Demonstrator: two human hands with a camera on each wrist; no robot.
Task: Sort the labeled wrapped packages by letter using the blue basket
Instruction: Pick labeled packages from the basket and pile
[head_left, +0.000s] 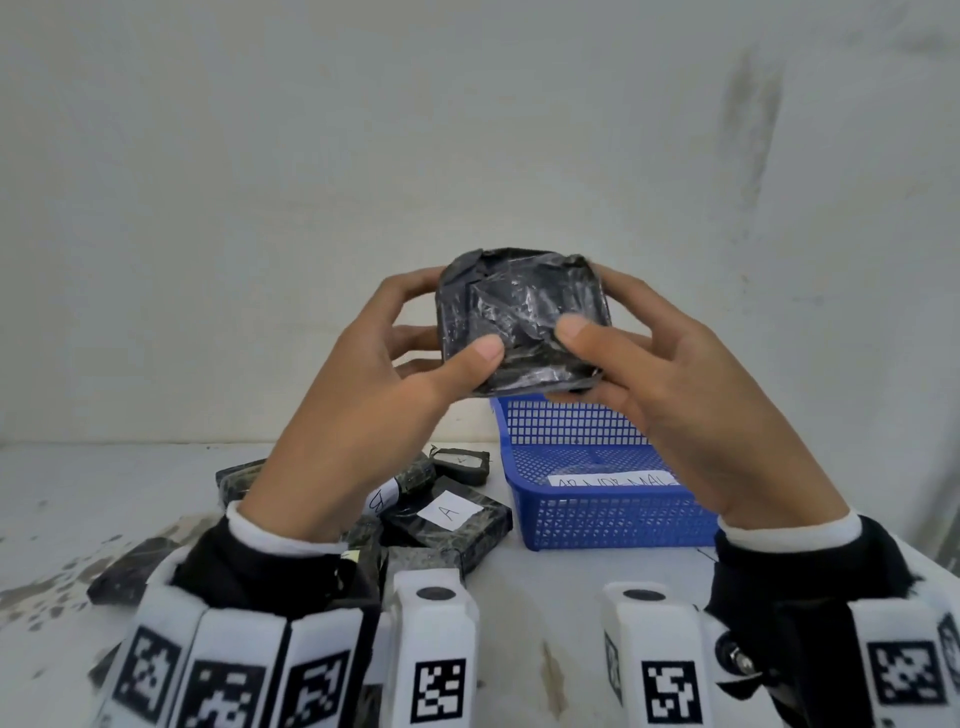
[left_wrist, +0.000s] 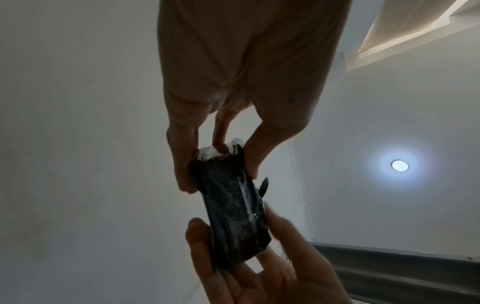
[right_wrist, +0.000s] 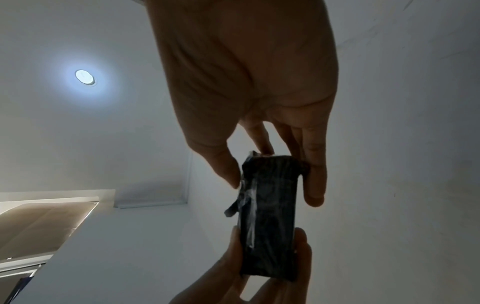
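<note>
I hold one black plastic-wrapped package up in front of the wall, above the blue basket. My left hand grips its left edge, thumb on the near face and fingers behind. My right hand grips the right edge the same way. The near face shows no label. In the left wrist view the package sits between the left hand and the right hand, with a white patch at its top end. The right wrist view shows the package edge-on in the right hand.
A pile of black wrapped packages lies on the white table left of the basket, one labelled A and one that looks labelled B. A paper strip with writing lies inside the basket. The wall stands close behind.
</note>
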